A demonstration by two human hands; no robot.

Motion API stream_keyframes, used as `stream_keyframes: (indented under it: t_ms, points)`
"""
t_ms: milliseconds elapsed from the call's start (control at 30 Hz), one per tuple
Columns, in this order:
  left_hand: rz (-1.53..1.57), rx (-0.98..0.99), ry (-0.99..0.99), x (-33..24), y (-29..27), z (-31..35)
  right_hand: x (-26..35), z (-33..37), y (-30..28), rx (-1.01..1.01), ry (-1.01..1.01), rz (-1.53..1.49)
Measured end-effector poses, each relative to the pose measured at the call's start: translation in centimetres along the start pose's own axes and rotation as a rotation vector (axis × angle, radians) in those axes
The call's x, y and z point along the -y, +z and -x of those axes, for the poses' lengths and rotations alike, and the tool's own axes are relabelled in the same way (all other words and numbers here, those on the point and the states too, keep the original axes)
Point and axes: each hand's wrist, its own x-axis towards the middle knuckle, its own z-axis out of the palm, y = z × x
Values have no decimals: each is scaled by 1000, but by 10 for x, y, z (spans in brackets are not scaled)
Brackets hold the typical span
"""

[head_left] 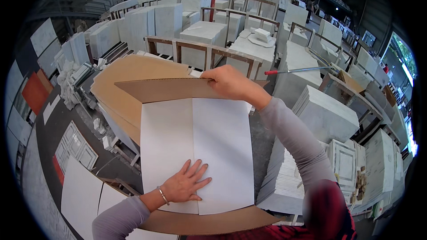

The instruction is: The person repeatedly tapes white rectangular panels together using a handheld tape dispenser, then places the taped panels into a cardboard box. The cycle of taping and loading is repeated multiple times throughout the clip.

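In front of me is a cardboard carton whose top shows two white panels (pixel 224 151) meeting along a seam. My left hand (pixel 187 181) lies flat across that seam near the middle, fingers spread, a bracelet on the wrist. At the far edge, a brown cardboard flap (pixel 164 90) stands raised, and my right hand (pixel 229 82) grips its upper edge with fingers curled over it. Another brown flap (pixel 200 222) sticks out along the near edge, close to my body. Whatever lies under the white panels is hidden.
Large brown cardboard sheets (pixel 138 69) lie just beyond the carton. Stacked white stone slabs (pixel 327 111) stand to the right, with wooden frames (pixel 200 46) behind. A red-handled metal rod (pixel 298 69) rests across slabs. On the left floor lies a white framed panel (pixel 75 146).
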Motion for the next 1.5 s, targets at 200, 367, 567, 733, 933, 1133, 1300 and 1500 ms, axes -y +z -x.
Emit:
stream_keyframes:
  t_ms: [200, 367, 567, 733, 933, 1133, 1300, 1500]
  points:
    - [0, -9, -13, 7, 36, 4, 14, 11, 12, -7, -91, 46]
    - [493, 293, -230, -10, -33, 17, 32, 112, 83, 188, -164, 168]
    - [412, 437, -195, -54, -119, 66, 19, 167, 157, 205, -147, 106]
    - [16, -143, -547, 8, -43, 58, -12, 142, 151, 374, -132, -483]
    - [-55, -374, -741, 47, 43, 28, -77, 135, 107, -136, 541, -1172]
    - [35, -569, -997, 47, 59, 35, -59, 187, 162, -266, 820, -493]
    - [-41, -666, -1354, 101, 72, 67, -55, 187, 206, -196, 729, -709]
    - [797, -566, -1417, 134, 64, 88, -57, 175, 191, -229, 862, -589]
